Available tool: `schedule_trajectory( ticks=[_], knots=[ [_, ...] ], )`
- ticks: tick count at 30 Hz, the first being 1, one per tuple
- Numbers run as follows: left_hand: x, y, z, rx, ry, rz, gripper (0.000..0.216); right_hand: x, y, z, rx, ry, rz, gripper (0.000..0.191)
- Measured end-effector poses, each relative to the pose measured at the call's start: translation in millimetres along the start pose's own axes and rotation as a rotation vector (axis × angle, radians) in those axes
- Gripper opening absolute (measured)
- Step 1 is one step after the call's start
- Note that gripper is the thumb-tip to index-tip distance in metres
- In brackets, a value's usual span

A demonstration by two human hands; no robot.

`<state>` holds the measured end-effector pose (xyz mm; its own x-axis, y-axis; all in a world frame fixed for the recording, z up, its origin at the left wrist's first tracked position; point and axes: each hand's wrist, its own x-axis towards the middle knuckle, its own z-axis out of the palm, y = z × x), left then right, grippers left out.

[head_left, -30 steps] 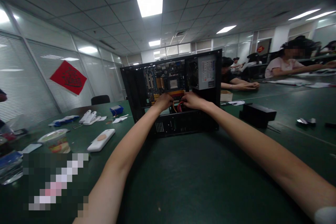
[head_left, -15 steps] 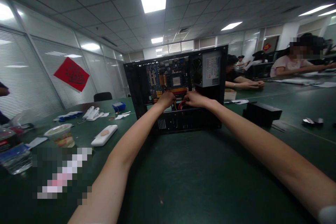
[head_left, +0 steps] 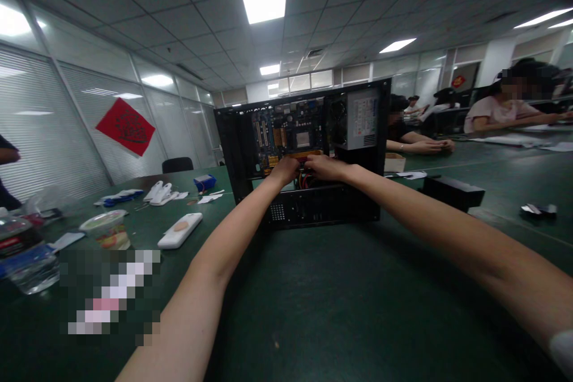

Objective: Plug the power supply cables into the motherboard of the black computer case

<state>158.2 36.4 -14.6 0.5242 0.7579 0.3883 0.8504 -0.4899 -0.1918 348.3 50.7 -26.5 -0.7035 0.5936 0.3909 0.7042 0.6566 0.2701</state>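
An open black computer case (head_left: 313,209) stands upright on the green table (head_left: 340,298), its blue motherboard (head_left: 286,134) and grey power supply (head_left: 360,119) facing me. Both my arms reach into it. My left hand (head_left: 284,170) is curled at the lower edge of the motherboard, by the orange slots. My right hand (head_left: 324,167) is closed just beside it, over red and orange cables (head_left: 305,181). The fingertips of both hands are hidden inside the case, so what they grip does not show.
On the left lie a white case (head_left: 179,231), a plastic cup (head_left: 107,230), a water bottle (head_left: 27,256), a blue box (head_left: 205,182) and white items (head_left: 159,193). A black box (head_left: 454,192) sits right of the case. Other people sit at the table, far right.
The view has shifted slightly; both hands have moved up a little toward the motherboard's lower edge and closer together. The case has not moved.
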Motion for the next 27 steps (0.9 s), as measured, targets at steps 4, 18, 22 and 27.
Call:
schedule_trajectory(
  ticks=[4, 18, 22, 27],
  knots=[
    [0, -1, 0, 0.007, -0.006, 0.016, 0.026, 7, 4, 4, -0.025, 0.012, -0.045, 0.029],
    [-1, -6, 6, -0.031, -0.002, 0.025, 0.026, 7, 0, 9, -0.08, 0.049, -0.054, 0.028],
    [-3, -4, 6, -0.017, 0.001, 0.031, 0.027, 9, 5, 17, -0.03, 0.093, -0.007, 0.023],
    [-5, -1, 3, -0.021, -0.01, 0.047, 0.031, 10, 7, 22, -0.012, 0.1, 0.001, 0.022]
  ],
)
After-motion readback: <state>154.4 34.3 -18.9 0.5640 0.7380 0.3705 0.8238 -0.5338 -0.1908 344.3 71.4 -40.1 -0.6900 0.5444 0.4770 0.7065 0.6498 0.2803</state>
